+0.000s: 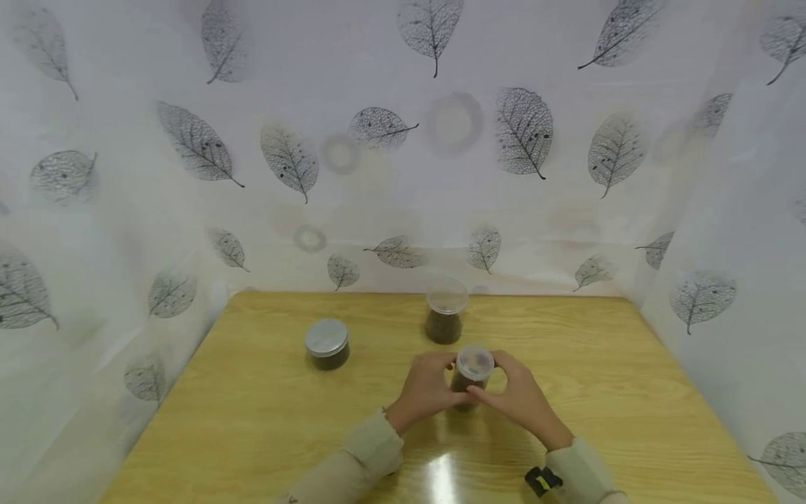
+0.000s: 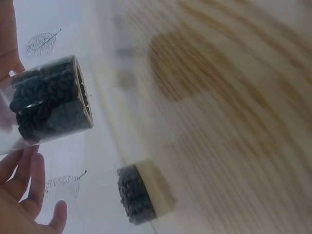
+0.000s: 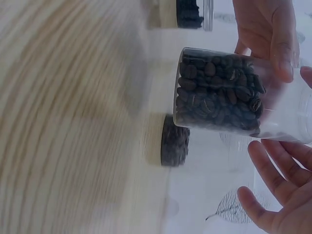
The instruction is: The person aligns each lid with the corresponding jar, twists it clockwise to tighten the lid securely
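Between my two hands is a clear jar (image 1: 469,382) partly filled with dark coffee beans, capped by a pale translucent lid (image 1: 475,361). My left hand (image 1: 429,385) grips its left side, and my right hand (image 1: 520,396) grips the right, thumbs meeting at the front. The right wrist view shows the beans (image 3: 217,95) filling the lower part, with clear wall above. In the left wrist view, the fingers of my left hand (image 2: 24,195) are spread below the jar's side. Just behind stands another clear jar (image 1: 444,323) of dark beans.
A dark-filled jar with a silver lid (image 1: 327,339) stands left of the hands on the wooden table (image 1: 252,434). White leaf-printed sheeting (image 1: 378,182) hangs behind and on both sides. A black device (image 1: 543,481) sits near the right cuff.
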A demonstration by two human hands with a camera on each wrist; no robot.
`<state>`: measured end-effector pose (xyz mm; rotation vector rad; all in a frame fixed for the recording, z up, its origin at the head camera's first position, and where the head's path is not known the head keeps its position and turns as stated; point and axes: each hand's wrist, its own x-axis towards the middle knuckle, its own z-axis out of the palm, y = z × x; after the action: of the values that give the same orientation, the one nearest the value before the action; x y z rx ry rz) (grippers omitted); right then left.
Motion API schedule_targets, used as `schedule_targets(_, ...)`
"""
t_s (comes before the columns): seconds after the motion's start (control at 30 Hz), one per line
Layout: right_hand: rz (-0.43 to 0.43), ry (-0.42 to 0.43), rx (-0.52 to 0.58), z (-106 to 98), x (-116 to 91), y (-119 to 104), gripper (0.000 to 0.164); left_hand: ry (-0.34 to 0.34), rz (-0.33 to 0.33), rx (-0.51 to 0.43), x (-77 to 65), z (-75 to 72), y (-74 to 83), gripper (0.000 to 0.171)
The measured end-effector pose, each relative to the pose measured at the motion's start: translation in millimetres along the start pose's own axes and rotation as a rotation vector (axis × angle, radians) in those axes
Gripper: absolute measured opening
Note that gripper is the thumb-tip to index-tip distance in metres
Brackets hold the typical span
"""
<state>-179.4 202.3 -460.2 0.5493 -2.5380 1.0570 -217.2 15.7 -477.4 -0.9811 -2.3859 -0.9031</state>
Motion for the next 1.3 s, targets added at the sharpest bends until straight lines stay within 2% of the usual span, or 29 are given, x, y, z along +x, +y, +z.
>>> schedule_targets(0.13,0.022,0.022,-0.057,-10,-1,11,0.052,-0.003,-0.014,-0.011,11.6,16.3,3.6,0.056)
schedule_targets(0.4,0.079,0.072,-0.141,-33,4,36,0.051,-0.060,-0.147,0.007,42.0,45.8,15.7,0.054)
schedule_targets(0.67,0.158,0.075,-0.129,-51,10,64,0.052,-0.122,-0.176,0.024,73.1,75.7,19.4,0.050)
schedule_targets(0.83,0.191,0.070,-0.145,-61,15,79,0.053,-0.140,-0.223,-0.017,87.0,93.2,21.8,0.050)
schedule_targets(1.07,0.286,0.064,-0.150,-75,22,97,0.054,-0.172,-0.288,-0.094,106.6,107.4,29.3,0.053)
schedule_targets(1.3,0.314,0.068,-0.144,-81,22,109,0.057,-0.210,-0.366,-0.144,116.6,120.4,32.6,0.053)
